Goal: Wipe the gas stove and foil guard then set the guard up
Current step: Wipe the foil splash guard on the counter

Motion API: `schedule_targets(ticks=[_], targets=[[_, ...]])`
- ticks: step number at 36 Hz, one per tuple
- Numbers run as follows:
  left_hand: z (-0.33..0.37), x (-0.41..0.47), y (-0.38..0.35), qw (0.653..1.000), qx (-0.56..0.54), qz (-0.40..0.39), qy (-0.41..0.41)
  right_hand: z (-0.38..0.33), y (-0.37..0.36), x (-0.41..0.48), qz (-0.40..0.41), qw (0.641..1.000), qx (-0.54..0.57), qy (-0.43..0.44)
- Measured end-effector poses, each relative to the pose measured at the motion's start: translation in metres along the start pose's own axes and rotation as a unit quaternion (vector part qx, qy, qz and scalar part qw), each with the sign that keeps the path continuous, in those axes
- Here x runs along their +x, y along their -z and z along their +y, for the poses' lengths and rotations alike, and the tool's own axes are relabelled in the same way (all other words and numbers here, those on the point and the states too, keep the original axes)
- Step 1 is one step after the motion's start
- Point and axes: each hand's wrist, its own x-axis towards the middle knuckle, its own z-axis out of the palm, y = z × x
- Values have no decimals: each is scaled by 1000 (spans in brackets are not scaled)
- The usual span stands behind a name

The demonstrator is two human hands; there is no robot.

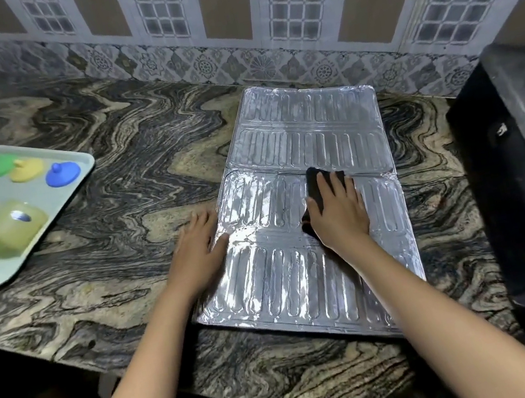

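A ribbed, silver foil stove guard (312,211) lay unfolded and flat on the swirled black-and-tan stone tabletop (104,176). The right hand (337,210) pressed a dark cloth (316,186) onto the guard near its middle fold, its grip spread flat over the cloth. The left hand (198,247) rested open, palm down, across the guard's left edge. A black gas stove (524,172) stood just beside the guard to the right. A pale tray (58,212) with coloured lids lay well apart on the left. No readable writing showed.
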Motion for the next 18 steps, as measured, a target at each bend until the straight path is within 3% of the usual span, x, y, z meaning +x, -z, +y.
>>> schedule_targets(ticks=[11, 18], targets=[[-7, -40, -9, 994, 105, 25, -13, -23, -24, -2, 39, 996, 41, -67], [-4, -40, -9, 994, 111, 18, -1, -68, -44, 1, 22, 998, 28, -60]])
